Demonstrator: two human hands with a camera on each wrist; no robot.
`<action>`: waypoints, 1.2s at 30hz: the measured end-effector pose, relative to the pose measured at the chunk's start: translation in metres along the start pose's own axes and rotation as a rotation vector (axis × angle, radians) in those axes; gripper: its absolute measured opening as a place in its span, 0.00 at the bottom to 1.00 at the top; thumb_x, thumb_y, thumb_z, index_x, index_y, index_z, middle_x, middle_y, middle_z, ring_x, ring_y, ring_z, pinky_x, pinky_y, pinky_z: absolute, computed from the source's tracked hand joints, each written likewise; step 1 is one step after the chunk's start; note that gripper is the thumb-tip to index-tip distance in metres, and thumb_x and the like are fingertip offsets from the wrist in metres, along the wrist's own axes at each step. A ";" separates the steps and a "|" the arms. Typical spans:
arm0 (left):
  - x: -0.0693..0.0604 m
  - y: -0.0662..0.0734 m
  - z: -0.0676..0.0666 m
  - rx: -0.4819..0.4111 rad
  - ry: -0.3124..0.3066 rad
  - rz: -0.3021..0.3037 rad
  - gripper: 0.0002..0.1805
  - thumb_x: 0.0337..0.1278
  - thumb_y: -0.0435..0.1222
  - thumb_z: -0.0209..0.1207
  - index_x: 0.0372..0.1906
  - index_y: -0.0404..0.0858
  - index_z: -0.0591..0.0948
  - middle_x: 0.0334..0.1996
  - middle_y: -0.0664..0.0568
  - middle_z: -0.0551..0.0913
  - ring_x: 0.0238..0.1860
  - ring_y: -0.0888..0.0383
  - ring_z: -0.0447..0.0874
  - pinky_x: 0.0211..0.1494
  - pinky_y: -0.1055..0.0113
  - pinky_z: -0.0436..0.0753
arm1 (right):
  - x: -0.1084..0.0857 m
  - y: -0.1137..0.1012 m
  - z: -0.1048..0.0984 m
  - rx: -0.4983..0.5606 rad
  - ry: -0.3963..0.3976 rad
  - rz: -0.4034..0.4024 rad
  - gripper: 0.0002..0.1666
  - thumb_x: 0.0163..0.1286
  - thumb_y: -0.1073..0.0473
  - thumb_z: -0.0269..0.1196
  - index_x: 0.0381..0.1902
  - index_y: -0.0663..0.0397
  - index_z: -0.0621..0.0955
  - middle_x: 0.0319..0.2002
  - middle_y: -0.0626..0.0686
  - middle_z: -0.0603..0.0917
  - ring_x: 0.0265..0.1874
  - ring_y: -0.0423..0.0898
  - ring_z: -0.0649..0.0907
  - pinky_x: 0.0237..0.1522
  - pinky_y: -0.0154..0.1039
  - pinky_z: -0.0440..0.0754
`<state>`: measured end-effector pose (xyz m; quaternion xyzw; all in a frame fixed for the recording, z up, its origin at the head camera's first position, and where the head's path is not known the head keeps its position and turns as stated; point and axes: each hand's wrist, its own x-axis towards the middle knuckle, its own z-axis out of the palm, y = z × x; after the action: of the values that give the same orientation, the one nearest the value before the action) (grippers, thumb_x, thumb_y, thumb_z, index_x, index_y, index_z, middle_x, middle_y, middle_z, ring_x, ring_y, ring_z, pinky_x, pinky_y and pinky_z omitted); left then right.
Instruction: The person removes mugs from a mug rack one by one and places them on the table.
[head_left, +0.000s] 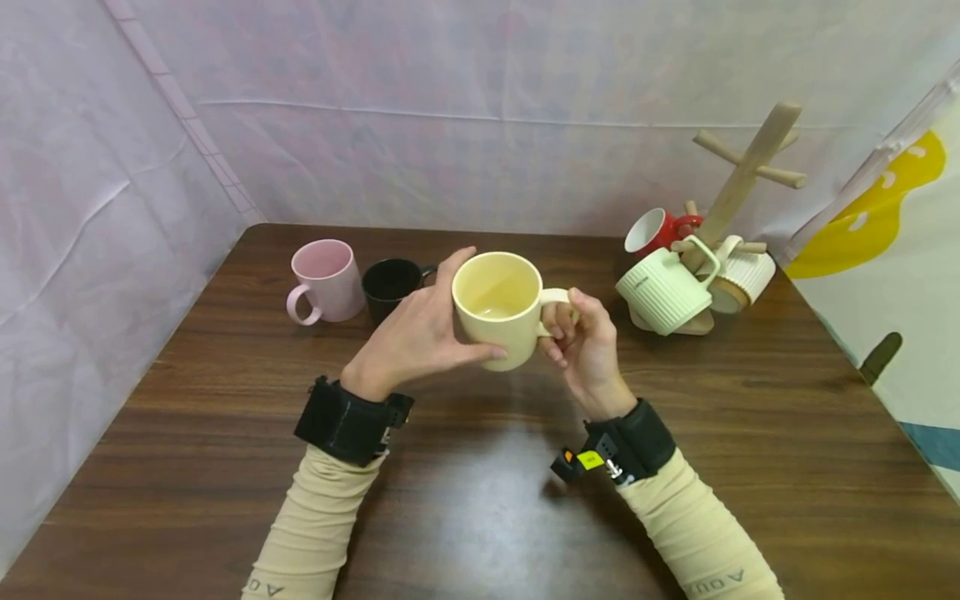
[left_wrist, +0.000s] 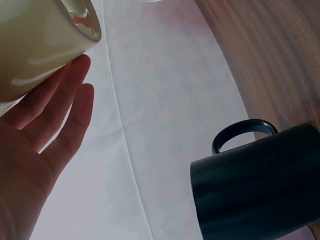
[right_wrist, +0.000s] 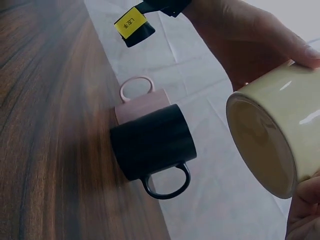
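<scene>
Clock: I centre it on the yellow mug point(head_left: 501, 310) in the head view, with 12 at the far edge of the counter point(head_left: 187, 433).
Yellow mug: held up off the counter, mouth turned up toward my view, handle out to 3 o'clock. The right wrist view gives me what looks like its underside.
Left hand point(head_left: 416, 333): between 8 and 9 o'clock, holding the mug's body, thumb across the near side, fingers round the other.
Right hand point(head_left: 590, 346): between 3 and 4 o'clock, fingers curled through the handle, thumb along its top.
Black mug point(head_left: 385, 287): upright on the counter at 9 o'clock, partly hidden by the left hand, handle toward 2.
Pink mug point(head_left: 339, 286): upright, also at 9 but farther out, just beside the black one, handle toward 8.
Wooden rack point(head_left: 746, 171): 2 o'clock, well apart from the hands. It carries a red mug point(head_left: 647, 233) at 2, a ribbed green mug point(head_left: 660, 292) at 3 and a white mug point(head_left: 752, 273) beyond at 3.
Step in hand: I judge a two-handed hold in the air, body steadied while the handle grip is set.
Next move: I'd say it calls for a firm right-hand handle grip before the left loosens, with mug and black neighbour kept apart.
</scene>
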<state>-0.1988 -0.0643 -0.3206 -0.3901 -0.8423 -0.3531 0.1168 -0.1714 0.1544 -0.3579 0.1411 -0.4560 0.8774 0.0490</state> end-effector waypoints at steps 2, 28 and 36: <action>0.000 0.000 0.001 -0.012 0.009 0.003 0.64 0.38 0.49 0.81 0.75 0.31 0.53 0.52 0.38 0.82 0.47 0.48 0.85 0.51 0.52 0.83 | 0.000 0.001 0.001 -0.005 -0.006 0.000 0.30 0.70 0.43 0.60 0.13 0.47 0.63 0.18 0.43 0.66 0.12 0.35 0.65 0.15 0.27 0.59; 0.000 0.000 0.000 0.011 0.062 0.044 0.60 0.36 0.48 0.81 0.71 0.29 0.60 0.48 0.39 0.83 0.44 0.48 0.85 0.45 0.54 0.84 | 0.000 0.001 -0.002 -0.100 -0.024 -0.005 0.28 0.74 0.44 0.56 0.17 0.50 0.65 0.20 0.47 0.67 0.13 0.39 0.64 0.16 0.30 0.58; 0.001 0.000 0.002 0.070 0.140 0.102 0.58 0.32 0.50 0.82 0.67 0.28 0.63 0.46 0.39 0.84 0.38 0.48 0.86 0.40 0.57 0.85 | 0.001 0.000 -0.004 -0.127 -0.045 -0.027 0.28 0.75 0.42 0.57 0.18 0.51 0.68 0.21 0.48 0.71 0.13 0.40 0.64 0.16 0.30 0.59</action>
<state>-0.1995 -0.0627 -0.3217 -0.4023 -0.8230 -0.3436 0.2068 -0.1732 0.1576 -0.3592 0.1637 -0.5099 0.8424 0.0593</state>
